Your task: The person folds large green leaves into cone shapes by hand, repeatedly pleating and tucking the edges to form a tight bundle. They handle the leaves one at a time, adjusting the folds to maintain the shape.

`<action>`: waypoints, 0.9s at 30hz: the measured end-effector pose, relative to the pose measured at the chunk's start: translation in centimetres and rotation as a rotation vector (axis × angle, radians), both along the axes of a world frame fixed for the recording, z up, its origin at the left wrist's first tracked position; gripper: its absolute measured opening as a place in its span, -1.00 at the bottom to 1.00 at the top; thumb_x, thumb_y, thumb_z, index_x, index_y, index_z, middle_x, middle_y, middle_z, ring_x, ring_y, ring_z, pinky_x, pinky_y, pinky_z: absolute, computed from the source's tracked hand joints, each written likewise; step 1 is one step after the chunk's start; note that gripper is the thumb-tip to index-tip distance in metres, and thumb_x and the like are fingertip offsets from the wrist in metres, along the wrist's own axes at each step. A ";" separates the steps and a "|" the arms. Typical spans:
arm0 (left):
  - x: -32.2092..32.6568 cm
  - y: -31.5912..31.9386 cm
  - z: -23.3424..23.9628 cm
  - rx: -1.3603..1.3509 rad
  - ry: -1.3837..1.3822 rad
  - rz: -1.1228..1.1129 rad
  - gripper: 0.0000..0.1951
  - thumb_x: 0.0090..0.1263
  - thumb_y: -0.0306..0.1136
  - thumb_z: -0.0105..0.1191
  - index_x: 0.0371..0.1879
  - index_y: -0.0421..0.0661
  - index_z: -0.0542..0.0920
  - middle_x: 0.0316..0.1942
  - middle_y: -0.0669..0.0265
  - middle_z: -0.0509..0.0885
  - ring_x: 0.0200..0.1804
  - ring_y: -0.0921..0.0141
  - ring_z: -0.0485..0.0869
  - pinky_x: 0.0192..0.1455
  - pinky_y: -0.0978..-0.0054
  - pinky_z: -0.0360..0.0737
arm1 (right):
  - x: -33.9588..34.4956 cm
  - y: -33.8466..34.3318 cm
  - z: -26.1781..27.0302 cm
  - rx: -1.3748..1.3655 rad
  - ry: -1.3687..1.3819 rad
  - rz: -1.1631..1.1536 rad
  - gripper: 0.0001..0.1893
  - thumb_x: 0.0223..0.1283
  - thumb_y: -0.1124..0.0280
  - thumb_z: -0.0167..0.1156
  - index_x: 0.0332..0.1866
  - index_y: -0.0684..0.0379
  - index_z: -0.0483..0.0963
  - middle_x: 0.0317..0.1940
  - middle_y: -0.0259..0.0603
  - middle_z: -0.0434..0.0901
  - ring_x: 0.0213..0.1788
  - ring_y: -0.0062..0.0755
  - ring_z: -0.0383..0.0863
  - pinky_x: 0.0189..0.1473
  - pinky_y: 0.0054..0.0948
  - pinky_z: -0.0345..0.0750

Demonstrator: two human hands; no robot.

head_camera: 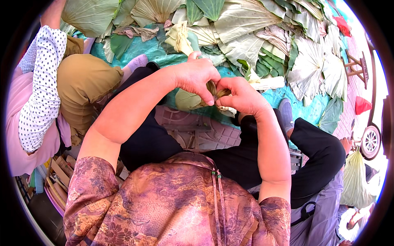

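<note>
Both my hands meet in the middle of the head view, over the gap between my knees. My left hand (198, 75) pinches a folded lotus leaf (187, 100), whose pale green end sticks out below its thumb. Right beside it, my right hand (241, 94) grips the same leaf's gathered, brownish end with bent thumb and fingers. The fingers hide most of the gathered part, so I cannot tell whether anything is tied around it. Just past the hands, a cream rolled leaf (267, 83) and many green and greyish lotus leaves (246, 20) are spread about.
A turquoise tarp (135, 50) lies under the leaves. A person in a polka-dot sleeve (43, 86) sits close on the left, another in black trousers (318, 156) on the right. Beyond are a wooden stool (357, 68), a wheel (370, 142) and a hanging lotus leaf (357, 181).
</note>
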State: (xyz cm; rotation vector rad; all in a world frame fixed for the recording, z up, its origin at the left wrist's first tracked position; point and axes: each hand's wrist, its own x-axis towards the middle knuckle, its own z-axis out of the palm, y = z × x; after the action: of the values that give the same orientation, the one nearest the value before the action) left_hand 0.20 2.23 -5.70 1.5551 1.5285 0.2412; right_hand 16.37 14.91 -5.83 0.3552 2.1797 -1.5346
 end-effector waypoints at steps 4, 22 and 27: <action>-0.3 0.1 0.4 -0.063 -0.050 0.016 -0.57 -0.07 0.06 0.36 -0.34 -0.01 0.68 -0.36 0.35 0.58 0.05 0.29 0.48 0.41 -0.08 -0.14 | 0.2 0.1 -0.2 -0.056 -0.016 -0.004 -0.74 -0.07 0.50 0.32 -0.23 0.34 0.53 -0.42 -0.26 0.63 -0.34 -0.55 0.54 -0.22 -0.49 0.50; 0.0 0.4 1.3 0.035 0.101 -0.024 -0.66 -0.11 -0.06 0.41 -0.39 0.05 0.68 -0.33 0.49 0.63 0.02 0.32 0.47 0.40 -0.11 -0.08 | 0.2 -0.5 -0.5 0.016 0.114 -0.094 -0.72 -0.19 0.36 0.33 -0.32 0.25 0.55 -0.52 -0.07 0.60 -0.43 -0.15 0.59 -0.30 -0.28 0.51; 0.3 0.0 1.0 0.095 0.150 -0.007 -0.66 -0.10 -0.06 0.42 -0.39 0.05 0.69 -0.32 0.48 0.64 0.06 0.33 0.48 0.39 -0.12 -0.07 | 0.3 -0.8 -0.7 0.070 0.149 -0.111 -0.73 -0.20 0.34 0.31 -0.32 0.22 0.54 -0.51 -0.05 0.59 -0.38 -0.01 0.60 -0.27 -0.22 0.51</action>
State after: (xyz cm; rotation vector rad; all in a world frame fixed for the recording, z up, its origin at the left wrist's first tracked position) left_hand 0.51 2.25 -4.72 1.6846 1.6475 0.1997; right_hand 16.64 14.09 -6.55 0.4017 2.3694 -1.5918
